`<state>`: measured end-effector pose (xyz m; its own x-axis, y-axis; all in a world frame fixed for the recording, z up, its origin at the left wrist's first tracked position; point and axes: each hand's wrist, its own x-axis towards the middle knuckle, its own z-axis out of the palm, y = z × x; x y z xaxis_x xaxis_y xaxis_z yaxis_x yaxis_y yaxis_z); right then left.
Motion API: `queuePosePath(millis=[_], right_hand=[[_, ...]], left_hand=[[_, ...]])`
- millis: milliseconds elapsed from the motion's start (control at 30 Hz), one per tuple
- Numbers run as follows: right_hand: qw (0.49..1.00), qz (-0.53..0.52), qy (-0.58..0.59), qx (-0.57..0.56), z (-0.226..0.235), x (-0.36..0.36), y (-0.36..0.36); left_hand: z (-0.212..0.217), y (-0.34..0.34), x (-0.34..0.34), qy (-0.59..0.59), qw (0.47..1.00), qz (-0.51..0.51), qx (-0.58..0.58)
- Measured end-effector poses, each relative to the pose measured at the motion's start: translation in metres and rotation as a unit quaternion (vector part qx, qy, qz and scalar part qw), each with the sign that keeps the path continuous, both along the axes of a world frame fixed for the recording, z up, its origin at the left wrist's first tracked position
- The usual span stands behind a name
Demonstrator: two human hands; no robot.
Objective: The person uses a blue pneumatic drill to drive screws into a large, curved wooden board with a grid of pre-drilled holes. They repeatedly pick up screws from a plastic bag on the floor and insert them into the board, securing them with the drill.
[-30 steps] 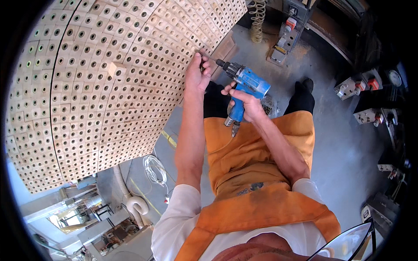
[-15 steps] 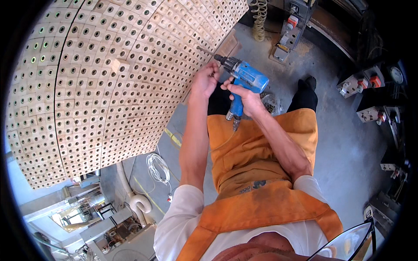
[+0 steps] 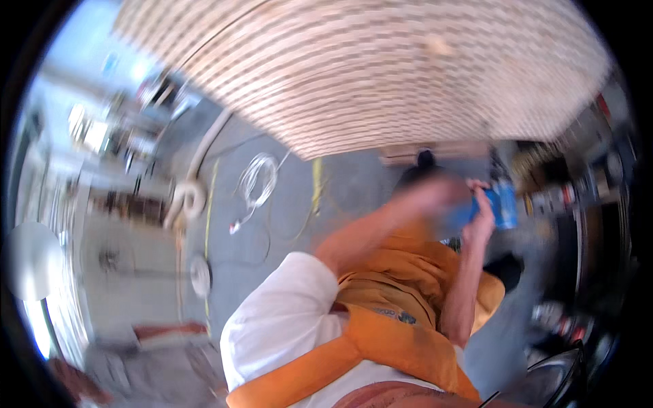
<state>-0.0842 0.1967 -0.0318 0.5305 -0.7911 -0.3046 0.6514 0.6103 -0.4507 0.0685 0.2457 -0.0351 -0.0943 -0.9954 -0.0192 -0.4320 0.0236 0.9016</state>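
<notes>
My right hand [image 3: 481, 216] is closed around the handle of a blue power drill [image 3: 505, 202], off to the right of my body. The drill is blurred, and its bit cannot be made out. Motion smears my left hand [image 3: 449, 192], beside the drill; its fingers do not show clearly. Beyond both hands rises a large stack of light wooden blocks [image 3: 354, 88], its face covered in rows of holes. One loose block [image 3: 439, 45] stands out on that face.
A coil of white cable [image 3: 258, 180] and a beige hose [image 3: 194, 197] lie on the grey floor at left. A person in grey [image 3: 149, 367] is at the lower left. Machinery [image 3: 578, 224] lines the right side.
My view has swung left, so the stack now spans the top. The drill, still in my right hand, sits farther right in view and lower. My left hand has become blurred.
</notes>
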Motion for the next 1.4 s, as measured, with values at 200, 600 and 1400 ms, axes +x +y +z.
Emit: queuePosePath(millis=[200, 600, 1400], right_hand=[[0.994, 0.016, 0.032, -0.101, 0.003, 0.014, -0.006], [0.995, 0.085, 0.017, -0.041, -0.076, -0.064, 0.013], [0.958, 0.132, 0.107, 0.232, -0.194, -0.073, -0.016]], left_hand=[[-0.020, 0.030, 0.007, 0.632, 0.719, 0.263, 0.122], [-0.037, 0.089, 0.006, 0.655, 0.707, 0.246, 0.100], [-0.074, 0.139, -0.019, 0.542, 0.759, 0.333, 0.139]])
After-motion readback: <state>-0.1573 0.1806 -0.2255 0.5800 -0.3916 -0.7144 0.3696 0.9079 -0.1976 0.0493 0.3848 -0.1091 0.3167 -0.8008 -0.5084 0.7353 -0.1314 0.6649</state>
